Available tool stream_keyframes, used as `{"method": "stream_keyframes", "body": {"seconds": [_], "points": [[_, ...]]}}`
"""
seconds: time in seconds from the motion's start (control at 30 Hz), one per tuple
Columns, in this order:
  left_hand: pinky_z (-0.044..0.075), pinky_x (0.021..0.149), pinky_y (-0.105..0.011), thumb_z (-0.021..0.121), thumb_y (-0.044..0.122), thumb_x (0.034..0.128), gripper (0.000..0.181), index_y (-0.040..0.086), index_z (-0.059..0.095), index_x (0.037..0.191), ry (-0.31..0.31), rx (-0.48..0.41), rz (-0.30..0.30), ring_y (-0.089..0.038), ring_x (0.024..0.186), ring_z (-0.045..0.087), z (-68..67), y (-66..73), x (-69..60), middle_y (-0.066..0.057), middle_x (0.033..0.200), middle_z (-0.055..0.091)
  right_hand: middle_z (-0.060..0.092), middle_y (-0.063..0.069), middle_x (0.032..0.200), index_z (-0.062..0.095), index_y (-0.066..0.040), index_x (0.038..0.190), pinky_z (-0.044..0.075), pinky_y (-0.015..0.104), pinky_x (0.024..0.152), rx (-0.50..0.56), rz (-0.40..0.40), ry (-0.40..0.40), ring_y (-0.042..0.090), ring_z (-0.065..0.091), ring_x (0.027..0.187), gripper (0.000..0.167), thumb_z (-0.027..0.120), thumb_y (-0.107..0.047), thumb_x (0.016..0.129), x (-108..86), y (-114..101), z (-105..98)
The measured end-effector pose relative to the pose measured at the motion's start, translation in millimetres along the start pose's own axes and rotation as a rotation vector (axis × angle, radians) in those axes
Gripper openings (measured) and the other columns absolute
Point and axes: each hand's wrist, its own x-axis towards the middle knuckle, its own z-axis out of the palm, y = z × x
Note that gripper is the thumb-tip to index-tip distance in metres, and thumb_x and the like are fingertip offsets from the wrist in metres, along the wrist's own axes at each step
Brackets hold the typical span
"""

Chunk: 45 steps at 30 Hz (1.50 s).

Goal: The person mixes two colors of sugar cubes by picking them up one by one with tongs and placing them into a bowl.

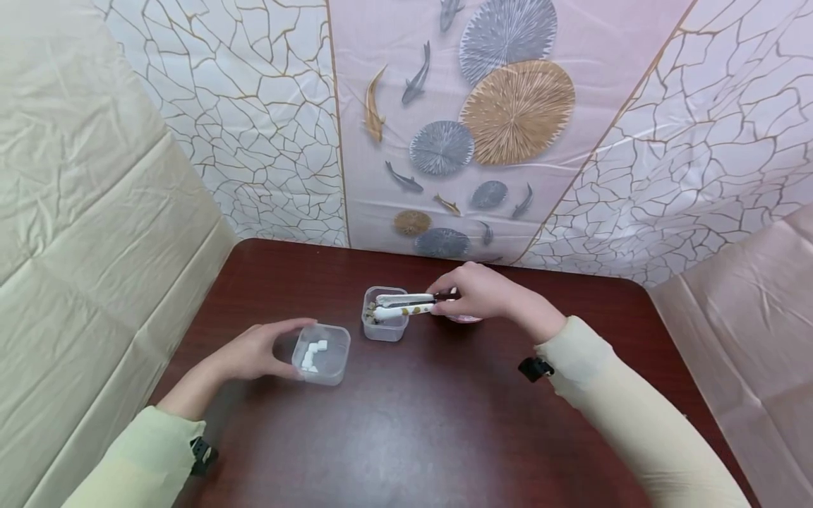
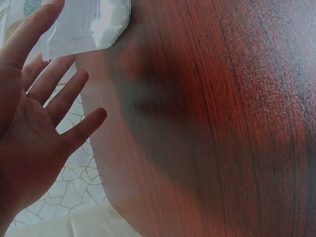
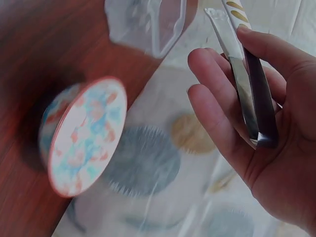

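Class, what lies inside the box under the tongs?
Inside the box, small brownish lumps show on the left; the tongs cover part, so what lies beneath them is hidden.

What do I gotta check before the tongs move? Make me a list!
1. Right hand holds the tongs: ok.
2. Tong ends at the tub of brownish bits: ok.
3. Brownish bit pinched in the tongs: cannot tell, too small.
4. Left hand grips the tub of white cubes: ok.
5. Patterned bowl fully showing in the head view: not ok, right hand covers most.
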Motion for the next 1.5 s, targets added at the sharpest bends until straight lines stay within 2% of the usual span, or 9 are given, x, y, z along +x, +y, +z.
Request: {"method": "stream_keyframes", "body": {"seconds": [0.1, 0.17, 0.4, 0.63, 0.73, 0.83, 1.0, 1.23, 1.5], "points": [[0.052, 0.103, -0.056, 0.098, 0.041, 0.0759, 0.091, 0.013, 0.058, 0.152, 0.001, -0.005, 0.004, -0.033, 0.126, 0.066, 0.3, -0.3, -0.3, -0.013, 0.14, 0.069, 0.07, -0.015, 0.08, 0.082, -0.014, 0.116, 0.052, 0.03, 0.069, -0.014, -0.015, -0.013, 0.001, 0.058, 0.066, 0.023, 0.077, -0.027, 0.098, 13.5, -11.6, 7.5], [0.052, 0.104, -0.056, 0.098, 0.041, 0.0759, 0.091, 0.013, 0.058, 0.152, 0.0, -0.008, 0.002, -0.033, 0.126, 0.065, 0.2, 0.0, -0.5, -0.013, 0.14, 0.069, 0.07, -0.014, 0.081, 0.082, -0.014, 0.115, 0.049, 0.029, 0.068, -0.02, -0.039, -0.019, 0.001, 0.056, 0.067, 0.021, 0.076, -0.026, 0.099, 22.0, -18.1, 13.2], [0.052, 0.104, -0.057, 0.098, 0.04, 0.0757, 0.09, 0.013, 0.058, 0.152, 0.002, 0.005, 0.002, -0.033, 0.126, 0.065, -0.4, 0.3, 0.5, -0.012, 0.14, 0.069, 0.059, -0.013, 0.07, 0.077, -0.019, 0.096, 0.041, 0.027, 0.058, -0.1, -0.124, 0.001, 0.003, 0.048, 0.062, 0.004, 0.076, -0.023, 0.097, 48.2, -40.9, 33.7], [0.052, 0.103, -0.056, 0.098, 0.041, 0.0756, 0.09, 0.013, 0.058, 0.152, 0.003, 0.006, 0.011, -0.033, 0.126, 0.065, -0.5, -0.3, 0.9, -0.011, 0.139, 0.07, 0.056, -0.013, 0.067, 0.078, -0.02, 0.095, 0.043, 0.033, 0.054, -0.234, -0.103, -0.027, 0.009, 0.052, 0.061, 0.01, 0.078, -0.031, 0.096, 67.2, -62.2, 50.4], [0.052, 0.103, -0.056, 0.098, 0.041, 0.0757, 0.091, 0.013, 0.058, 0.152, 0.001, -0.002, 0.011, -0.033, 0.126, 0.066, -0.4, -0.1, 1.4, -0.012, 0.139, 0.07, 0.053, -0.012, 0.068, 0.08, -0.02, 0.098, 0.046, 0.034, 0.057, -0.271, -0.092, -0.043, 0.012, 0.054, 0.064, 0.011, 0.078, -0.03, 0.095, 73.7, -68.7, 56.2], [0.051, 0.103, -0.056, 0.097, 0.041, 0.0762, 0.091, 0.012, 0.058, 0.153, -0.004, -0.005, 0.009, -0.033, 0.126, 0.066, -0.4, -0.2, 1.7, -0.012, 0.14, 0.07, 0.052, -0.01, 0.069, 0.079, -0.021, 0.092, 0.049, 0.035, 0.06, -0.325, -0.07, -0.06, 0.013, 0.056, 0.069, 0.007, 0.078, -0.029, 0.093, 79.6, -74.9, 60.2], [0.052, 0.103, -0.057, 0.097, 0.04, 0.0766, 0.091, 0.011, 0.057, 0.153, -0.005, -0.013, 0.009, -0.033, 0.125, 0.066, -0.4, 0.1, 1.2, -0.012, 0.14, 0.069, 0.059, -0.01, 0.07, 0.074, -0.026, 0.081, 0.052, 0.037, 0.062, -0.414, -0.036, -0.085, 0.016, 0.061, 0.073, 0.012, 0.079, -0.029, 0.091, 90.1, -87.2, 64.1], [0.052, 0.103, -0.057, 0.098, 0.04, 0.0763, 0.092, 0.009, 0.057, 0.153, -0.007, -0.026, 0.012, -0.032, 0.124, 0.066, -1.1, 2.4, 0.6, -0.012, 0.139, 0.07, 0.076, -0.005, 0.084, 0.079, -0.024, 0.087, 0.057, 0.037, 0.071, -0.603, -0.072, -0.094, 0.019, 0.072, 0.079, 0.012, 0.079, -0.036, 0.092, 96.9, -107.5, 71.3], [0.052, 0.105, -0.059, 0.098, 0.041, 0.0764, 0.092, 0.009, 0.057, 0.153, -0.006, -0.023, 0.008, -0.033, 0.126, 0.066, -1.4, 3.5, 0.5, -0.013, 0.141, 0.069, 0.078, -0.004, 0.086, 0.084, -0.023, 0.092, 0.058, 0.035, 0.065, -0.702, -0.076, -0.07, 0.019, 0.072, 0.075, 0.009, 0.076, -0.028, 0.094, 100.8, -119.2, 83.4]]}}
